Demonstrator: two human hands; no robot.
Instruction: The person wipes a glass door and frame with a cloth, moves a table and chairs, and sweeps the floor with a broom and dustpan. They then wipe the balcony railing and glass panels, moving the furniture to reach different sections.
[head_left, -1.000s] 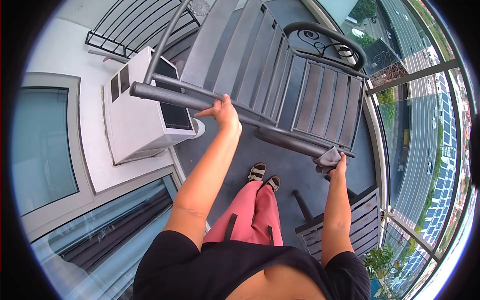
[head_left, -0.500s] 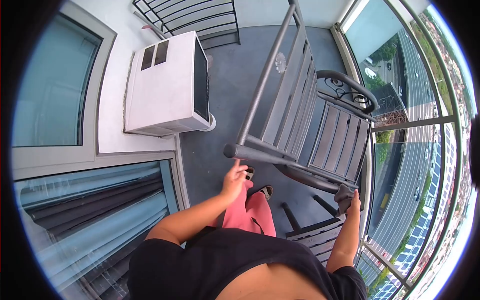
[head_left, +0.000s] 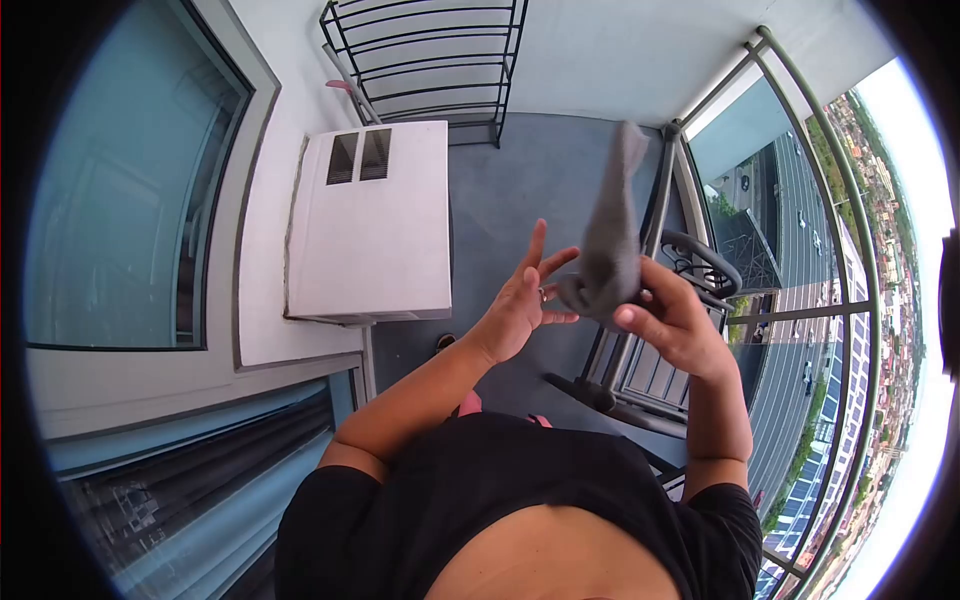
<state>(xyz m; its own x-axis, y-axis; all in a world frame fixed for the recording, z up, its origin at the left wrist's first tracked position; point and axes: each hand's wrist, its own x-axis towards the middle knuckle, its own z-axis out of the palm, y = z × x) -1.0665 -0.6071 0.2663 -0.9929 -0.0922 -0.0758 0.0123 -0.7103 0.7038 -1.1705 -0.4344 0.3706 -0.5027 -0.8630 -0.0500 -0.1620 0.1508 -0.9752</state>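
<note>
A grey cloth (head_left: 612, 225) hangs in the air in front of my chest, its upper end flung up and blurred. My right hand (head_left: 680, 318) grips its lower bunched part between thumb and fingers. Just left of the cloth, my left hand (head_left: 528, 300) has its fingers spread, with a ring on one of them. Its fingertips are close to the cloth's lower edge; whether they touch it is unclear. Behind the cloth and my right hand stands a dark metal bench (head_left: 655, 375) with slats and a curled armrest, partly hidden by them.
A white air-conditioner box (head_left: 375, 235) juts from the wall at the left. A black metal rack (head_left: 430, 60) leans at the far wall. Glass railing (head_left: 860, 310) runs along the right side. Windows (head_left: 130, 200) line the left. Grey floor (head_left: 500, 180) lies between.
My right hand has lifted the cloth off the bench area, up and inward. My left hand has left the bench's end and moved toward the cloth. The bench now appears farther right, upright against the railing.
</note>
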